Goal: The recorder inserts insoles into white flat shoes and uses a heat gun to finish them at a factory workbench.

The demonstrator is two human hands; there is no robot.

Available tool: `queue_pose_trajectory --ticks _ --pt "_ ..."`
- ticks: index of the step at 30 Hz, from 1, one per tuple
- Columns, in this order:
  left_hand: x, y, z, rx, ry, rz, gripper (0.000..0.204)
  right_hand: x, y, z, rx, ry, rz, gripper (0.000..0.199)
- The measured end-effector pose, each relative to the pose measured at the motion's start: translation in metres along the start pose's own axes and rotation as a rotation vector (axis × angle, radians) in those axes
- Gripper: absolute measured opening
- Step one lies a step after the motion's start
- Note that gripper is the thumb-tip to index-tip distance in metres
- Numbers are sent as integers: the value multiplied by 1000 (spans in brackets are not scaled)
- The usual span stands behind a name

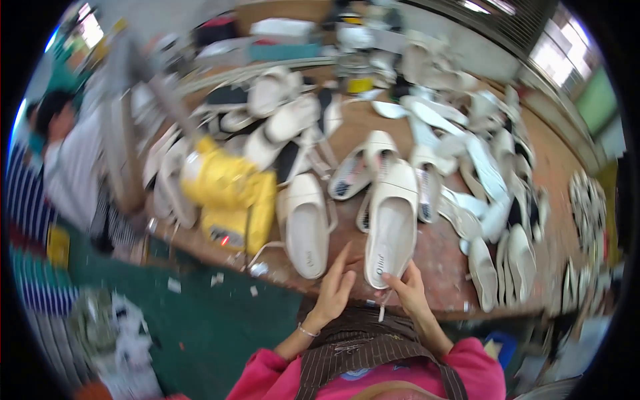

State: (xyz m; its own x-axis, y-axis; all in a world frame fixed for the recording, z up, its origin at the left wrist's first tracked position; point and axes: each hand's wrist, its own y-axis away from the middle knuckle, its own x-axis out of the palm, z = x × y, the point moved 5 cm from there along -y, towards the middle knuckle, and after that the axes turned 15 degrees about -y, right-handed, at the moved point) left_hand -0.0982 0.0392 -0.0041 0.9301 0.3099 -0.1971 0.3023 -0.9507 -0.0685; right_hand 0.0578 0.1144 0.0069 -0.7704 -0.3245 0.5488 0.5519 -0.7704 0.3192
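Observation:
A white slip-on shoe (pixel 392 223) lies on the brown workbench (pixel 440 257), heel toward me. My right hand (pixel 410 290) pinches the shoe's heel end and a thin white strap that hangs down from it. My left hand (pixel 335 288) is at the bench edge just left of that heel, fingers stretched out and apart, holding nothing. A second white shoe (pixel 305 227) lies beside it to the left.
Many white shoes and loose soles cover the bench, thickest at the right and back. A yellow machine (pixel 230 193) stands at the bench's left. Another person in white (pixel 70 167) sits at far left. Green floor with scraps lies below the bench edge.

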Motion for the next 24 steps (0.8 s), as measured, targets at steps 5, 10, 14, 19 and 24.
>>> queue_pose_trajectory --ticks 5,10,14,19,24 --pt "22 1 41 -3 -268 85 50 -23 3 26 -51 -48 -49 50" --pt "31 -2 46 180 -530 -20 35 -40 -10 63 -98 9 -100 40" --pt "31 -2 43 265 -608 -63 31 -46 -63 123 -212 69 -217 33" --pt "29 -1 43 299 -669 -94 29 -26 -200 271 -444 232 -142 21" --pt "34 -4 41 303 -678 -107 24 13 -311 394 -570 -227 163 42"
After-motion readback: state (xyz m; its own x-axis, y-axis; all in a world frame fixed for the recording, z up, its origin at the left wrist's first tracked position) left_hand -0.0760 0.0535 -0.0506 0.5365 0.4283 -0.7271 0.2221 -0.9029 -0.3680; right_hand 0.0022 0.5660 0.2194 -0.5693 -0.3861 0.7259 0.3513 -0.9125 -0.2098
